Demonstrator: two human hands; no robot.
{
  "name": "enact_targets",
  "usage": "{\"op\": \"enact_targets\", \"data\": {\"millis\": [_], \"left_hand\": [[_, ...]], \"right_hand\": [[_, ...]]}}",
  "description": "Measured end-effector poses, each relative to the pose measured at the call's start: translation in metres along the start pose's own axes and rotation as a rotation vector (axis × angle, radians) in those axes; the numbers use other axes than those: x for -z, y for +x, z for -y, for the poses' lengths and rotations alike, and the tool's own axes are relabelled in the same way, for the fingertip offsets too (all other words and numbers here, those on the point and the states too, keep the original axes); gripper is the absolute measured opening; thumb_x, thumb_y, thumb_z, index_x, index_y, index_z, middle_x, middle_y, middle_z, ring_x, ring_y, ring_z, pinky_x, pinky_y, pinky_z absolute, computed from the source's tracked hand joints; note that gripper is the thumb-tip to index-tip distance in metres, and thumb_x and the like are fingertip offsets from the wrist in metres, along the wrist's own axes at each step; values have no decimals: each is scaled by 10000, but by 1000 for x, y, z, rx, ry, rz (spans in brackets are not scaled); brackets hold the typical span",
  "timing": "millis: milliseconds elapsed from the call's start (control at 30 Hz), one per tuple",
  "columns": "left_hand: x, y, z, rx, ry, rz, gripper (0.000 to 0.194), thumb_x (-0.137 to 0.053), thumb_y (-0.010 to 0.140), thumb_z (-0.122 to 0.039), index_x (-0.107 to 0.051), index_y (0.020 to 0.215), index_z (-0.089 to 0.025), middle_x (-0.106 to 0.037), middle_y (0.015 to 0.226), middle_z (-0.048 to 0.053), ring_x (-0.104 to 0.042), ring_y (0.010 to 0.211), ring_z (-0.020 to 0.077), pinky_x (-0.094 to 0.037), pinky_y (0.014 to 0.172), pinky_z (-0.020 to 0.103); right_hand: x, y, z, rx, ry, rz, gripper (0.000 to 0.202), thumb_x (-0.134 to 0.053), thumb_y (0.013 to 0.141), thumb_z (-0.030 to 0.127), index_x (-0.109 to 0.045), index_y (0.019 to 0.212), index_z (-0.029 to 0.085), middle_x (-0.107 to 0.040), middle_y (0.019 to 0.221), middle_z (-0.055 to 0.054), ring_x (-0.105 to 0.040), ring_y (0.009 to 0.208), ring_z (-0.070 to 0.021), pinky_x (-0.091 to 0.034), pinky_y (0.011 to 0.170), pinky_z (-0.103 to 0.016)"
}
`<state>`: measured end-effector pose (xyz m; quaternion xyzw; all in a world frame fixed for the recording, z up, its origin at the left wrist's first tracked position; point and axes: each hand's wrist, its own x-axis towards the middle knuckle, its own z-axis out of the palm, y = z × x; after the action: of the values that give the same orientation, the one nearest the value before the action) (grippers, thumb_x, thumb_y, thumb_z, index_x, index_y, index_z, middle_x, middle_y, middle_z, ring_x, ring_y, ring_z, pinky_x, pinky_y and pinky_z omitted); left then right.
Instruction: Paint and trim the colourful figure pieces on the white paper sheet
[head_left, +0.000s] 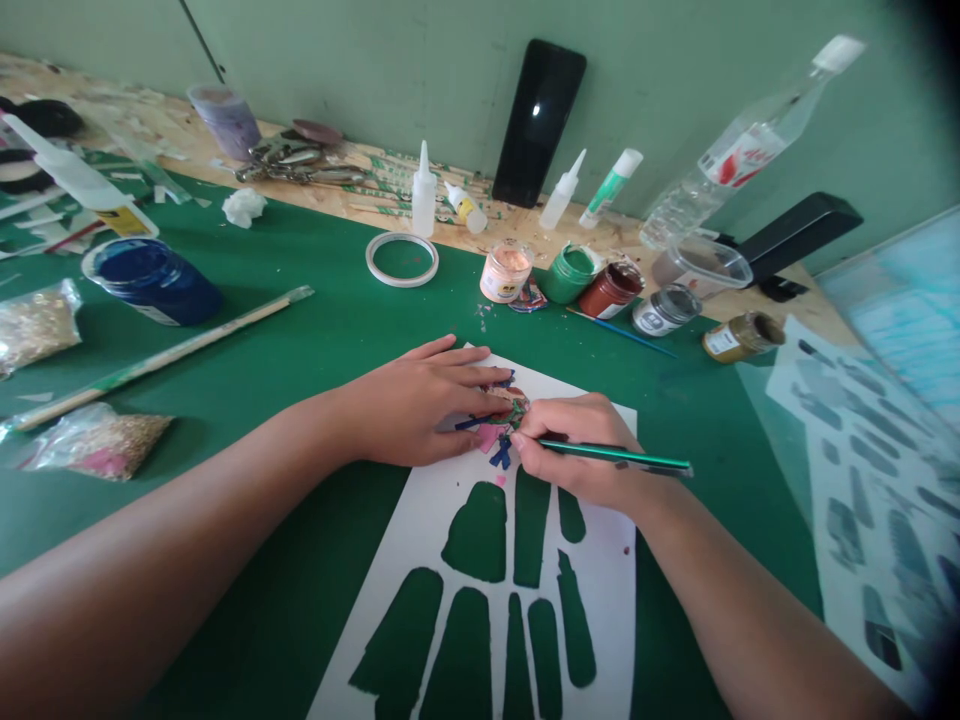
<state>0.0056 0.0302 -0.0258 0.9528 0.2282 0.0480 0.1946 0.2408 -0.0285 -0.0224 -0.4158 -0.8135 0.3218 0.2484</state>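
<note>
A white cut-out paper sheet lies on the green work surface, with several tapered openings in its lower part. My left hand rests flat on its upper part, fingers spread and holding nothing. Under and beside those fingers is a small colourful figure with blue, pink and green pieces, partly covered. My right hand pinches a slim, shiny green pen-like tool close to the figure. The tool's working tip is hidden by my fingers, so I cannot tell its kind.
Open jars of paint, including a green one, stand behind the sheet with a blue brush. A tape ring, blue paint jar, wooden stick and glitter bags are leftward. A bottle and phone lean against the wall.
</note>
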Motion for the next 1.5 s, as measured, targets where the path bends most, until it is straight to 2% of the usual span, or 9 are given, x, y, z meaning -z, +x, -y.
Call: {"op": "enact_targets", "data": {"millis": [300,700,1033,1167,1267,1400,1500], "left_hand": [[0,0,0,2,13,20,463,-437,1022,-470,-484,1470,-362,-387,1600,-27,-256,1522,283,-106,1244,561],[1,1,-1,16,12,34,472,-428,1023,-486,-475,1476,-361,-377,1604,-25,-241,1526,284,-83,1243,563],[2,1,-1,28,-13,39,478,-449,1014,-490,-478,1474,-362,-372,1605,-22,-234,1527,293,-67,1239,579],[1,1,-1,25,3,47,481,-418,1024,-495,-459,1486,-366,-351,1615,-31,-219,1533,282,-62,1240,576],[1,1,-1,18,4,42,475,-422,1023,-490,-470,1478,-363,-357,1613,-26,-224,1531,282,-56,1241,572],[2,0,-1,14,2,32,475,-441,1017,-470,-476,1475,-349,-382,1603,-14,-233,1527,291,-53,1240,576],[1,-1,-2,11,11,31,491,-435,1017,-464,-463,1486,-321,-368,1610,6,-233,1528,286,-59,1243,567]], "right_hand": [[0,0,1,25,-15,-9,256,-605,900,197,-575,646,185,-567,615,34,-467,558,-87,-353,551,-235],[0,-1,3,2,-4,-16,253,-589,909,202,-576,657,189,-589,624,28,-489,558,-92,-362,548,-238],[-4,-1,5,28,-61,-58,266,-570,882,163,-500,627,195,-472,586,49,-399,527,-83,-331,524,-240],[-4,-1,6,30,-50,-76,254,-585,867,147,-512,627,189,-488,572,52,-422,518,-75,-343,522,-232],[-4,-2,5,-52,18,-69,242,-591,877,168,-534,643,192,-538,565,44,-474,487,-78,-374,496,-228],[-3,-3,0,-219,252,-199,244,-590,931,260,-527,703,200,-638,607,18,-570,442,-98,-428,432,-223],[1,-3,-4,-216,265,-303,235,-624,937,323,-548,751,200,-682,654,-5,-627,524,-130,-494,502,-248]]}}
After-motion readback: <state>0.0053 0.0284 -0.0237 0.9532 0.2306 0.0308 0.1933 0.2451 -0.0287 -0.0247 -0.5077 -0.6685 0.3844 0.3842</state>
